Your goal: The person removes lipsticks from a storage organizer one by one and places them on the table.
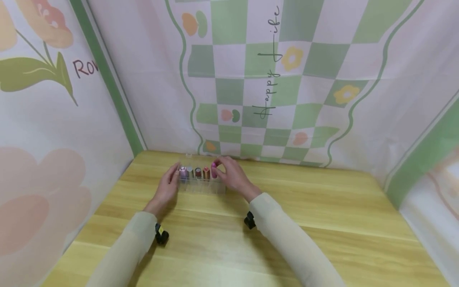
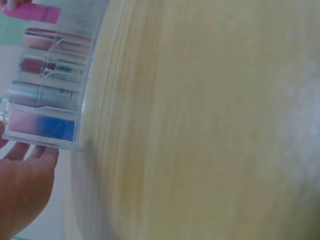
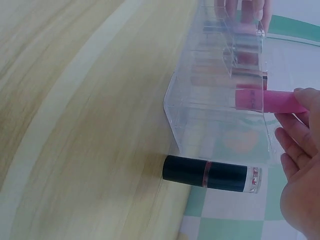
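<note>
A clear plastic organizer box (image 1: 201,187) stands at the back of the table, holding a row of upright cosmetic tubes. My right hand (image 1: 234,174) pinches a bright pink lipstick tube (image 3: 275,101) by its top end; its lower part is inside a right-hand compartment. At the box's left end my left hand (image 1: 167,186) holds the end wall. From the left, the compartments bear a pink-and-blue tube (image 2: 44,125), a silver tube (image 2: 42,95), a dark red and clear tube (image 2: 37,66) and a rose-gold tube (image 2: 45,41).
A black tube with a clear end (image 3: 210,174) stands beside the box's right end; my right hand hides it in the head view. The wooden table (image 1: 201,243) meets a checkered cloth wall (image 1: 229,91) behind the box. Another printed cloth (image 1: 53,139) hangs on the left.
</note>
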A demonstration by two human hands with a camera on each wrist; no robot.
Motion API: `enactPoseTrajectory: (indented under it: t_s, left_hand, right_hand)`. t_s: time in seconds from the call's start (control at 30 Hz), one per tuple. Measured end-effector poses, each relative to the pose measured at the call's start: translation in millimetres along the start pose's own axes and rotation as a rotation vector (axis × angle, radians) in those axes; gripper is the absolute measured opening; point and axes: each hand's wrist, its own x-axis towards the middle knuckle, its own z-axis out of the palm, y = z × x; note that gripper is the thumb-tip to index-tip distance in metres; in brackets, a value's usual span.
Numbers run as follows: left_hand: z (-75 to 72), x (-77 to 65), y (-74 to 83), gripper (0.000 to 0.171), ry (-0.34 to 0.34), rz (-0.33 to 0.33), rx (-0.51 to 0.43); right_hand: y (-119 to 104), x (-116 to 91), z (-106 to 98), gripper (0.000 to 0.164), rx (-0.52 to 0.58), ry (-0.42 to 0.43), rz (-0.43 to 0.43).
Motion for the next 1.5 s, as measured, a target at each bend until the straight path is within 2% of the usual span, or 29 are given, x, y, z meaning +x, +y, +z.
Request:
enactPoseTrajectory:
  t_s: [0.2,0.4,0.57,0.83,1.0,1.27,1.5]
  left_hand:
    - [0.0,0.8,-0.6,0.051,0.004,0.001,0.009]
    - [-0.3,0.0,0.0,0.051,-0.002,0.0,0.006]
    - [-0.7,-0.6,-1.2,0.051,-0.005,0.011,0.016]
    - [-0.1,-1.2,0.9,0.052,-0.005,0.007,-0.002]
    - [0.3,0.9,-0.3,0.051,0.01,0.008,0.004]
    - [-0.4,1.3,-3.5,0.051,0.017,0.005,0.026]
    - [-0.3,1.9,-1.1,0.052,0.009,-0.007,0.021]
  right_hand:
    - [-2,0,-2,0.012,0.1,0.032,-0.033]
    - [-5,-2,-6,0.017,0.174,0.019,-0.047]
    - [-8,-6,-8,0.012,0.229,0.015,-0.041]
    - [-9,-8,-13,0.013,0.298,0.045,0.014]
    - [-8,-10,-19,0.011,0.348,0.056,-0.003]
    - [-8,-15,-27,0.012,0.397,0.059,-0.018]
    - [-8,-18,-37,0.015,0.384,0.072,-0.017]
